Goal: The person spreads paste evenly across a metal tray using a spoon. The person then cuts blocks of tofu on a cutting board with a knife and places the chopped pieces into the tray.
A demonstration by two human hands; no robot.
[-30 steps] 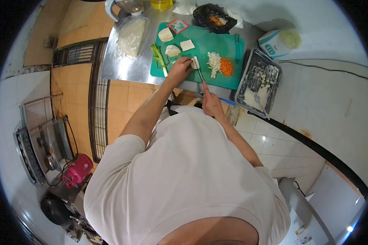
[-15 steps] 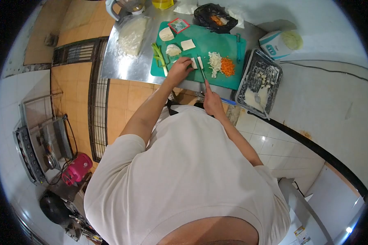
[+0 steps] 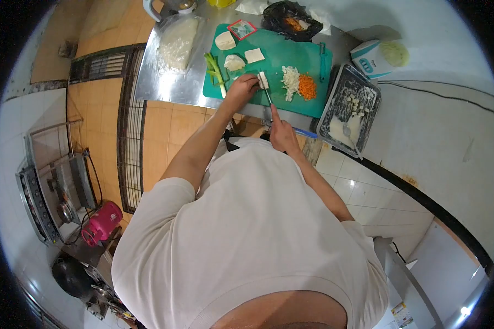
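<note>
Slicing seems to be going on: on the near half of the green cutting board, the right hand is gripping a knife at a white piece. The left hand is curling beside it, grip unclear; cutting is calling for steadying.

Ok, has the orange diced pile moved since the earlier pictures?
No, the orange diced pile keeps its place on the green rectangular cutting board.
</note>
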